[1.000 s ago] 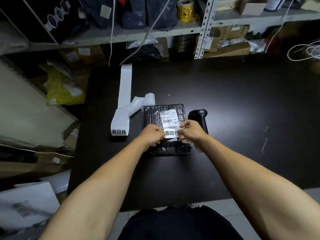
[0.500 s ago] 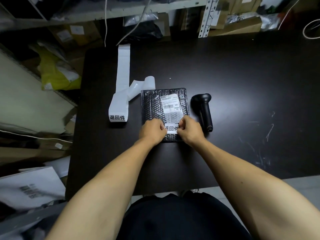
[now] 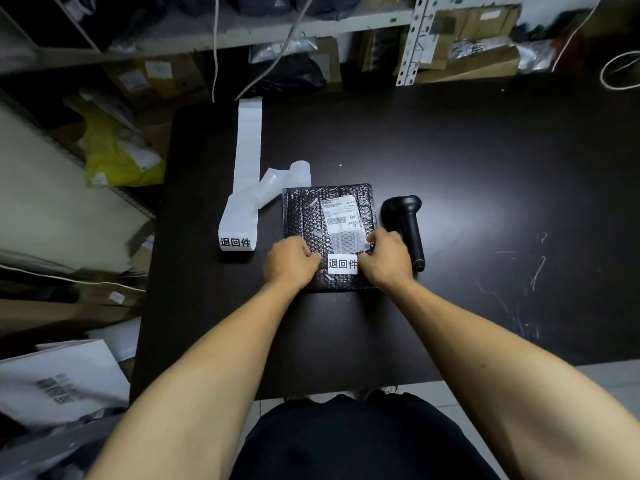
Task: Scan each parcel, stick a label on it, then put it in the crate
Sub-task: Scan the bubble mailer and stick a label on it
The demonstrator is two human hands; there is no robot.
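Head view, looking down on a dark table (image 3: 485, 202): black bubble-wrap parcel (image 3: 304, 216) lying flat near the front middle, printed shipping slip (image 3: 341, 214) on its upper half, small white label (image 3: 342, 264) with bold black characters sitting just below that slip. Left hand (image 3: 291, 259) resting on the parcel at the label's left edge, fingers curled down against the wrap; right hand (image 3: 382, 259) at the label's right edge, fingertips (image 3: 370, 244) bunched and seemingly pinching a clear or patterned bit of film just above the label, though hard to tell exactly what is held. Black handheld scanner (image 3: 405, 225) lying just right of the parcel, touching neither hand; strip of label backing (image 3: 242, 188) with another printed label at its near end lying to the left. No crate in view. Judged step: sticking the label down, scan probably done already. To do it well: keep the left hand pinning the parcel so the soft wrap cannot slide, smooth from the label's middle outward with flat fingertips to chase out bubbles over the bumpy surface, press corners last, avoid covering the barcode above. Worth checking that the edges truly grip before lifting the parcel toward the crate.
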